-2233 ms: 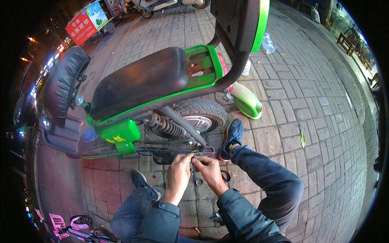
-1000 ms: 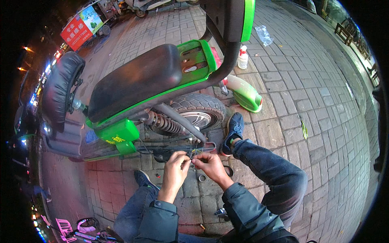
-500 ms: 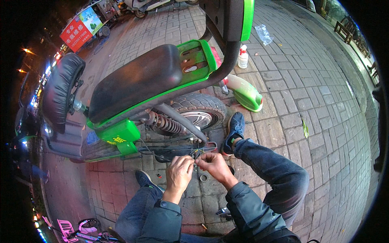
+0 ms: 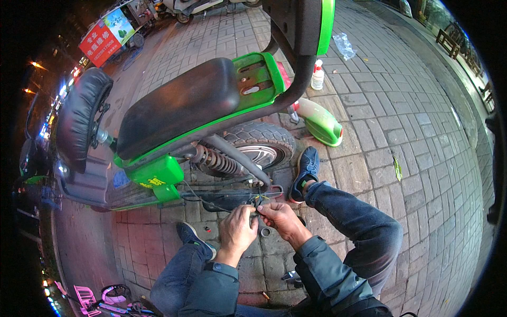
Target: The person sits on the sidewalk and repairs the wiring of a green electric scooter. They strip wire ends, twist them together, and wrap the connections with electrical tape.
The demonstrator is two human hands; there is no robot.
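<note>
My left hand (image 4: 237,234) and my right hand (image 4: 282,219) meet at thin dark wires with yellow-green bits (image 4: 260,198), low beside the rear of a green-and-black electric scooter (image 4: 177,105). Both have fingers pinched together on the wiring; the exact piece between the fingertips is too small to make out. Just above lie the rear wheel (image 4: 277,145), a coiled shock absorber (image 4: 224,161) and a dark frame arm. A small round ring (image 4: 266,232) sits on the paving under my hands; a dark object (image 4: 290,277) lies beside my right sleeve, partly hidden.
A detached green fender (image 4: 325,129), a white bottle (image 4: 317,79) and a crumpled plastic bag (image 4: 344,46) rest on the brick pavement (image 4: 412,211). A pink bicycle (image 4: 87,301) is at lower left, a red signboard cart (image 4: 100,45) at upper left, wooden benches (image 4: 446,45) at right.
My left hand has moved a little right, its fingers now more curled at the wires. The right hand keeps its pinch. The view has shifted slightly, with the scooter otherwise still.
</note>
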